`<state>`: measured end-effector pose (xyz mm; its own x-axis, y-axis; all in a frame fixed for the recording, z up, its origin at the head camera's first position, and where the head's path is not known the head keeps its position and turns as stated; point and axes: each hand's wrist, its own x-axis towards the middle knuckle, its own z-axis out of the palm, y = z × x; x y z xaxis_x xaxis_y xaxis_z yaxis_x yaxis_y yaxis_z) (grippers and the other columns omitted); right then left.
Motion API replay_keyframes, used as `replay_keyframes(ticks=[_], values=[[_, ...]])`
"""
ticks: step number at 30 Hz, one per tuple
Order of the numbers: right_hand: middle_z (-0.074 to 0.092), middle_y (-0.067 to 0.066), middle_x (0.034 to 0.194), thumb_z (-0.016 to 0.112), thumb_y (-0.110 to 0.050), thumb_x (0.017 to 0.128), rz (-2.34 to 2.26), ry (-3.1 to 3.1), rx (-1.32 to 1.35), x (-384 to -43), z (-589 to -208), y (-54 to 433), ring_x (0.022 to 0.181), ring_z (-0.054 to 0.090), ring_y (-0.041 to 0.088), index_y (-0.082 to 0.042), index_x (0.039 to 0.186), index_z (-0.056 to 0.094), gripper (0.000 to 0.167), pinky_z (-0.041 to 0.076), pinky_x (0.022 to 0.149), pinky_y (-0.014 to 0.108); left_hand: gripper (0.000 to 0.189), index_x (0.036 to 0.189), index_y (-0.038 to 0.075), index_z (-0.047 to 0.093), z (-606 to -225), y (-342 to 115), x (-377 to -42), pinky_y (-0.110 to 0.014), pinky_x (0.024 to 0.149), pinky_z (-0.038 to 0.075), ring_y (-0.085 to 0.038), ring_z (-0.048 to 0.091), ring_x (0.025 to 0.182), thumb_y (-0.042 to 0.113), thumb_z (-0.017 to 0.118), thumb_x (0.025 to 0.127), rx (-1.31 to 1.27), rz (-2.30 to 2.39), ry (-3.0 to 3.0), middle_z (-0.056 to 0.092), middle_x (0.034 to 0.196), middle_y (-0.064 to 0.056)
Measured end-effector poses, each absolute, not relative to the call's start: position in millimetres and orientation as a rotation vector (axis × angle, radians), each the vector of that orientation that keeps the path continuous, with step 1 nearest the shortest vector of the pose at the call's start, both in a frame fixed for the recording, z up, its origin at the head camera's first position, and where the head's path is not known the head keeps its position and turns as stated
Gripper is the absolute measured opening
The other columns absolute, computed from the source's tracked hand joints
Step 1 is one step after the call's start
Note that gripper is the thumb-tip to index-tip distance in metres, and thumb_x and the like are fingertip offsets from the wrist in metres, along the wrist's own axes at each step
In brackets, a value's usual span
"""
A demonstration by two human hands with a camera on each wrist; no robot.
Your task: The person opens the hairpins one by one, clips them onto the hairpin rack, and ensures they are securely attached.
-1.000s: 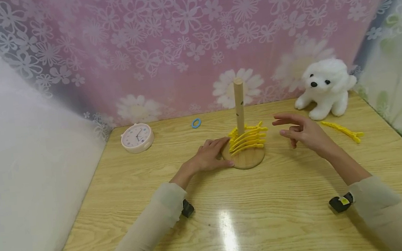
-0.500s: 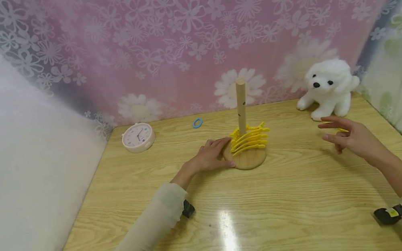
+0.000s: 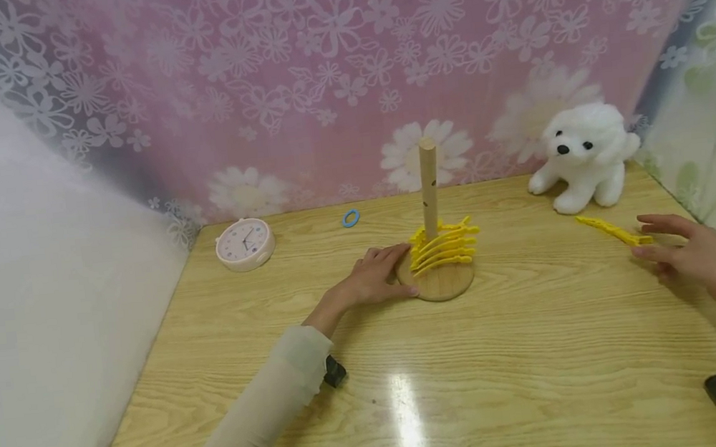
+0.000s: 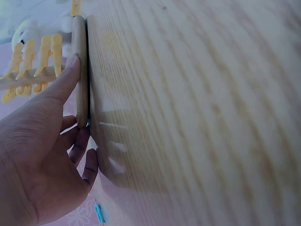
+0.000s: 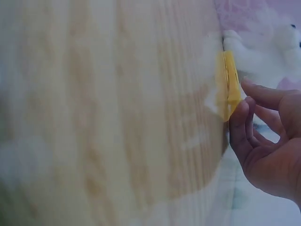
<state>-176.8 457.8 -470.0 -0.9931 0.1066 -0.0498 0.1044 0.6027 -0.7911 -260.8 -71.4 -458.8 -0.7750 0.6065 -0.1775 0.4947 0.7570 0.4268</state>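
Note:
A wooden stand with a round base and an upright post stands on the table. Several long yellow hair clips sit stacked low around the post. My left hand grips the base at its left edge; in the left wrist view the thumb lies over it and the fingers curl by its rim. One loose yellow hair clip lies at the right. My right hand is at its near end, thumb and fingers spread around it; whether they touch it I cannot tell.
A white plush dog sits at the back right, just behind the loose clip. Towards the back left are a pink round clock and a small blue ring. Flowered cloth hangs behind the table.
My right hand has moved right, from beside the stand over to the loose clip's near end, and come lower. The left hand and the stand have stayed put.

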Motion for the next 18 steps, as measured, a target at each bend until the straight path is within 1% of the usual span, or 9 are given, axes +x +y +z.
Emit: replay_keyframes(ticks=[2, 5, 9, 11, 13, 16, 18], values=[[0.043, -0.023, 0.118, 0.073, -0.029, 0.1, 1.433, -2.789, -0.214, -177.6, -472.7, 461.9, 0.066, 0.059, 0.013, -0.009, 0.165, 0.028, 0.082, 0.054, 0.056, 0.033, 0.097, 0.168, 0.034, 0.016, -459.1, -71.6, -260.8, -0.052, 0.116, 0.028, -0.024, 0.03, 0.147, 0.068, 0.066, 0.092, 0.857, 0.515, 2.651, 0.024, 0.172, 0.004], [0.042, -0.025, 0.115, 0.075, -0.028, 0.098, 1.46, -2.769, -0.247, -179.5, -475.3, 465.8, 0.064, 0.058, 0.014, -0.011, 0.165, 0.03, 0.083, 0.052, 0.054, 0.032, 0.097, 0.168, 0.034, 0.016, -459.3, -72.0, -261.0, -0.052, 0.115, 0.028, -0.024, 0.031, 0.146, 0.068, 0.066, 0.092, 0.86, 0.518, 2.651, 0.025, 0.172, 0.004], [0.043, -0.018, 0.116, 0.076, -0.03, 0.097, 1.443, -2.793, -0.256, -183.3, -476.7, 468.4, 0.063, 0.057, 0.014, -0.005, 0.163, 0.032, 0.083, 0.053, 0.055, 0.032, 0.098, 0.168, 0.033, 0.016, -459.2, -72.3, -261.2, -0.051, 0.114, 0.029, -0.024, 0.031, 0.146, 0.068, 0.067, 0.092, 0.863, 0.528, 2.649, 0.025, 0.172, 0.003], [0.049, -0.015, 0.112, 0.076, -0.031, 0.098, 1.422, -2.823, -0.256, -184.8, -476.4, 468.5, 0.064, 0.056, 0.014, 0.0, 0.159, 0.035, 0.079, 0.053, 0.055, 0.033, 0.098, 0.168, 0.033, 0.016, -459.9, -72.0, -261.3, -0.051, 0.114, 0.029, -0.024, 0.031, 0.146, 0.068, 0.066, 0.092, 0.865, 0.525, 2.651, 0.025, 0.171, 0.003], [0.057, -0.009, 0.102, 0.074, -0.03, 0.099, 1.408, -2.858, -0.254, -185.8, -475.1, 467.4, 0.063, 0.056, 0.016, 0.004, 0.154, 0.037, 0.074, 0.053, 0.055, 0.034, 0.098, 0.168, 0.033, 0.016, -459.9, -71.9, -261.4, -0.051, 0.114, 0.029, -0.024, 0.031, 0.146, 0.068, 0.066, 0.092, 0.866, 0.527, 2.651, 0.025, 0.171, 0.003], [0.064, 0.002, 0.081, 0.071, -0.026, 0.101, 1.399, -2.902, -0.242, -186.3, -472.3, 465.1, 0.062, 0.055, 0.018, 0.011, 0.148, 0.039, 0.068, 0.053, 0.055, 0.036, 0.097, 0.168, 0.033, 0.016, -460.5, -72.0, -261.5, -0.051, 0.115, 0.029, -0.024, 0.031, 0.146, 0.068, 0.066, 0.092, 0.864, 0.526, 2.655, 0.025, 0.171, 0.004], [0.064, 0.006, 0.075, 0.069, -0.023, 0.103, 1.402, -2.917, -0.234, -185.5, -470.5, 463.2, 0.061, 0.055, 0.019, 0.014, 0.147, 0.038, 0.065, 0.053, 0.055, 0.036, 0.097, 0.168, 0.033, 0.016, -460.8, -72.2, -261.7, -0.052, 0.115, 0.028, -0.024, 0.031, 0.146, 0.068, 0.066, 0.092, 0.861, 0.531, 2.653, 0.025, 0.171, 0.004]])
